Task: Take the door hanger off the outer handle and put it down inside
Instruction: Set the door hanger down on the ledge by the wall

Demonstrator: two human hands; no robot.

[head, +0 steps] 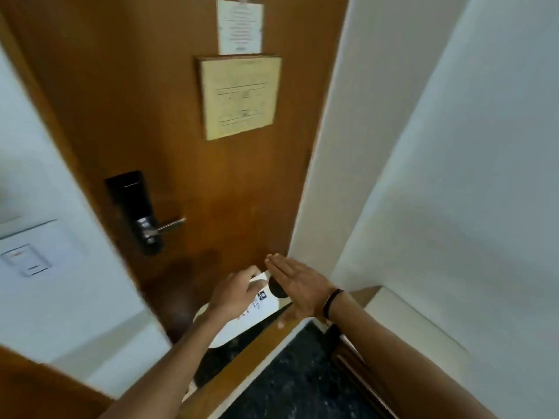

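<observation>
I have the door hanger (242, 316) in my left hand (239, 290), fingers curled over its upper end near the round cut-out, so it is already off the handle. It sits low in front of the closed wooden door (151, 101), below and to the right of the door's lever handle (169, 225), and just above the wooden ledge (242, 355) at the door's foot. My right hand (298, 287) is flat and open, fingers straight, lying against the hanger's right edge; I cannot tell whether it grips anything. I judge the putting-down step is in hand. Next I need a flat spot inside, probably that ledge beside the door, then lower the card level and let my fingers go.
</observation>
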